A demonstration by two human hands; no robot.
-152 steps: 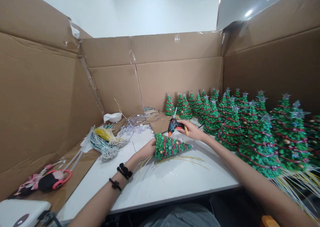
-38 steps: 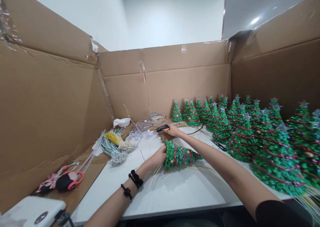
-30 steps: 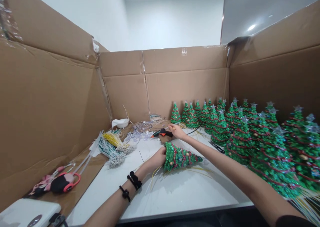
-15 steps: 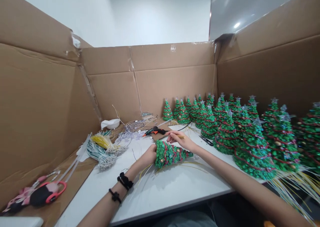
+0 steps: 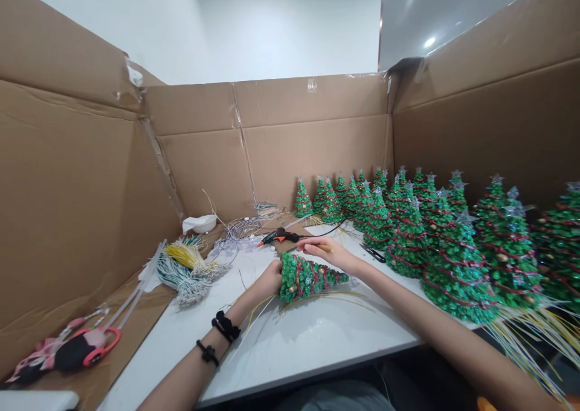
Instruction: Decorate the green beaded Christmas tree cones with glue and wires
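A small green Christmas tree with red garland lies on its side above the white table, its tip toward the right. My left hand is closed at its base, the fingers partly hidden inside or behind it. Over the upper side of the tree, my right hand is closed round a thin tool with a wooden handle; the tool's working end is hard to make out. Yellow and white wires trail from the base past my left wrist.
Many finished-looking trees crowd the right side. Behind my hands lies a glue gun, with black snips to the right. Wire bundles and a white scoop-like dish sit at left. Cardboard walls enclose the table.
My right hand has shifted very slightly left along the tree, with the tool still in it. The tree and my left hand stay nearly in place.
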